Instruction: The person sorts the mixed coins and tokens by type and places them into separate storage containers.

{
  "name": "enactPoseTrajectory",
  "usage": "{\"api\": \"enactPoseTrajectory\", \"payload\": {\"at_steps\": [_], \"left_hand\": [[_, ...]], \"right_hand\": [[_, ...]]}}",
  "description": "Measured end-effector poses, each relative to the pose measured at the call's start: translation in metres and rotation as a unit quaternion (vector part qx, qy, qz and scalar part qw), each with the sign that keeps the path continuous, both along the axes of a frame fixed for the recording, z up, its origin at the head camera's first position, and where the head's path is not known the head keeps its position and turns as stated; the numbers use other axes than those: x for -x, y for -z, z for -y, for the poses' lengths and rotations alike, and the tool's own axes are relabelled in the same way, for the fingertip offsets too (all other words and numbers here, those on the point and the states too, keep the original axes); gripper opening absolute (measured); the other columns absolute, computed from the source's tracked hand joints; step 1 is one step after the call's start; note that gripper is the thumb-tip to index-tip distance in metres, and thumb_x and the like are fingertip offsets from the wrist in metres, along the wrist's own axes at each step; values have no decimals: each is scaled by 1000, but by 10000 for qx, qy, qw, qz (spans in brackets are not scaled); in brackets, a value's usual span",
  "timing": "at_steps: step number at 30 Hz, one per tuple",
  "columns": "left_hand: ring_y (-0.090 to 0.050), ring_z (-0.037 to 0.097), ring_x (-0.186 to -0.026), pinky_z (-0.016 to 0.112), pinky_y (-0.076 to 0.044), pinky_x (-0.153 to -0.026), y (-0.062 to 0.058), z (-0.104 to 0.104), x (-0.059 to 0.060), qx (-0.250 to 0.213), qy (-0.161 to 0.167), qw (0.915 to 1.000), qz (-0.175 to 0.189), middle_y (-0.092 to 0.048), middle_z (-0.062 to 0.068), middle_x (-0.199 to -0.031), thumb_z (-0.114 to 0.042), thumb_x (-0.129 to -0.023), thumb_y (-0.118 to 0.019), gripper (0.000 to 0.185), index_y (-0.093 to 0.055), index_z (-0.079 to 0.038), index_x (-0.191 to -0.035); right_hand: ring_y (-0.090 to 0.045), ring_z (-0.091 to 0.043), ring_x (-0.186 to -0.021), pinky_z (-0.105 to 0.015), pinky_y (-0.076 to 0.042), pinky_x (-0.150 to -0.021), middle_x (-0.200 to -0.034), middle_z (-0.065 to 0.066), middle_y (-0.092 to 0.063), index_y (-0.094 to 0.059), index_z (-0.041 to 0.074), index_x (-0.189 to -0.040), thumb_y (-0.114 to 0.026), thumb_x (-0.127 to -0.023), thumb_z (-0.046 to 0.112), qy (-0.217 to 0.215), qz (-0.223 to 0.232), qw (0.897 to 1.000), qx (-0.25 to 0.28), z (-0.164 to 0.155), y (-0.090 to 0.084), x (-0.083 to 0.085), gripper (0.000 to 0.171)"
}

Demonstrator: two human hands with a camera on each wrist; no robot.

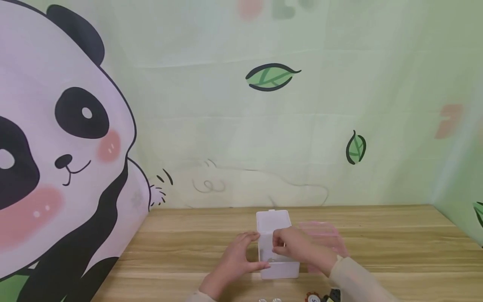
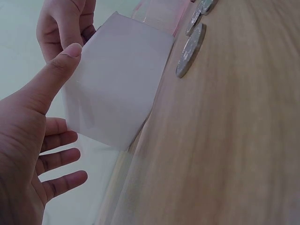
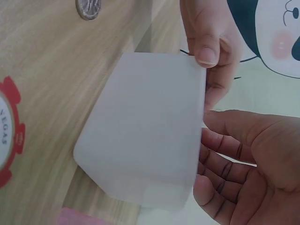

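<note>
A white lidded box point(image 1: 280, 270) stands on the wooden table, its lid point(image 1: 273, 220) swung back toward the wall. My left hand point(image 1: 237, 256) holds the box at its left side, the thumb on the front corner and fingertips near the back corner. In the left wrist view, the other fingers point(image 2: 61, 161) of that hand spread away from the wall of the box. My right hand point(image 1: 296, 243) is over the box opening with curled fingers. In the right wrist view, the box wall point(image 3: 145, 126) partly hides its fingertips, so anything pinched there cannot be seen.
A translucent pink case point(image 1: 330, 235) lies right of the box, partly under the right forearm. Near the front edge are silver coins point(image 1: 277, 300), a red-rimmed chip point(image 1: 312, 298) and a black object point(image 1: 333, 295). A panda-print cloth point(image 1: 211, 105) backs the table.
</note>
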State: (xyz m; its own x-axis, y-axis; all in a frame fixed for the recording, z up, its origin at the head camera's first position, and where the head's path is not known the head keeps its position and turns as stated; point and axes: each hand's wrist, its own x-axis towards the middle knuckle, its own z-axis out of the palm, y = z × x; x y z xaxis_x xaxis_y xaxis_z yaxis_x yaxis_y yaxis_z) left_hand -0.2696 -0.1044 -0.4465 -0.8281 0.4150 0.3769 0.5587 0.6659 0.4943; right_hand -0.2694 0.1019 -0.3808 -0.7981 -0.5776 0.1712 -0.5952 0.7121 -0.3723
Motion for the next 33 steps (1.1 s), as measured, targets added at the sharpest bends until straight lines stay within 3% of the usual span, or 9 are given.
{"api": "enactPoseTrajectory", "payload": {"at_steps": [7, 16, 23, 33], "left_hand": [[-52, 27, -127, 45, -44, -106, 0, 0, 0, -3, 9, 10000, -45, -57, 9, -136, -47, -71, -80, 76, -56, -6, -130], [-51, 27, -127, 44, -44, -106, -2, 0, -1, 16, -29, 9999, 130, -57, 9, -136, -48, -72, -79, 76, -55, -7, -132], [-52, 26, -127, 44, -44, -106, -2, 0, -2, -44, -5, 9999, 148, -57, 8, -135, -46, -72, -80, 75, -56, -7, -131], [-51, 27, -127, 46, -44, -106, -3, 0, -2, -59, -30, 9997, 216, -56, 10, -136, -47, -72, -80, 77, -55, -7, -132]], "right_hand": [[-45, 0, -61, -17, -40, -55, -70, 4, -65, -59, 13, -76, -70, -84, 12, -21, -77, 9997, 219, -4, -8, -7, 14], [-47, 2, -66, -17, -43, -59, -73, 9, -60, -60, 14, -80, -66, -89, 14, -75, 193, 9987, 457, -11, -14, -20, 11], [-46, 5, -65, -16, -44, -55, -72, 10, -59, -61, 13, -80, -67, -88, 14, -202, 189, 9965, 786, -15, -13, -33, 10], [-42, 9, -56, -12, -42, -50, -68, 12, -59, -61, 14, -80, -68, -87, 15, -584, 209, 9950, 783, -14, -5, -54, 10]]}}
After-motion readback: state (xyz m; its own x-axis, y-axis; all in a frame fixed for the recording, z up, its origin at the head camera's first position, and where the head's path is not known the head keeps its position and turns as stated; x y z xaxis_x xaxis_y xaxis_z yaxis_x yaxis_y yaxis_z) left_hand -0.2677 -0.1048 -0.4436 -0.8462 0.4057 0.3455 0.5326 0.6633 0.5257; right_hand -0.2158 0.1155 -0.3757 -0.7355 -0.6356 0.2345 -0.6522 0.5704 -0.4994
